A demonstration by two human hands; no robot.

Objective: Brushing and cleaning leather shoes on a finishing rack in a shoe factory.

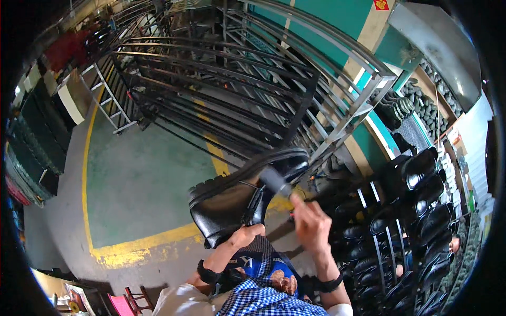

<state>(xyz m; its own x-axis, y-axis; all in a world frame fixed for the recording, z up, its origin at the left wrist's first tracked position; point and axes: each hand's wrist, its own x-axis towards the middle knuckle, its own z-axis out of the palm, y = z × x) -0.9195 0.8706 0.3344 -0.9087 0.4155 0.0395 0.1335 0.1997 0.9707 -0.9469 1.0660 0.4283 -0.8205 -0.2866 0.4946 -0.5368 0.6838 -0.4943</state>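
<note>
A black leather shoe (224, 208) with a thick ridged sole is held up on its side in front of me, its sole edge turned away. My left hand (246, 235) grips it from below, fingers closed near its dark laces (254, 204). Closed around a short dark grey tool (276, 181) with a blunt, rounded head is my right hand (311, 225). The tool's head lies over the side of the shoe, slightly blurred; its exact kind and whether it touches the leather cannot be told.
On the right, a rack carries rows of black shoes (421, 196). Long metal rack frames (221, 87) stretch across the floor beyond the shoe. A small metal ladder (108, 99) stands at the left. Yellow lines (142, 246) border the green floor, and a pink stool (121, 304) is at the lower left.
</note>
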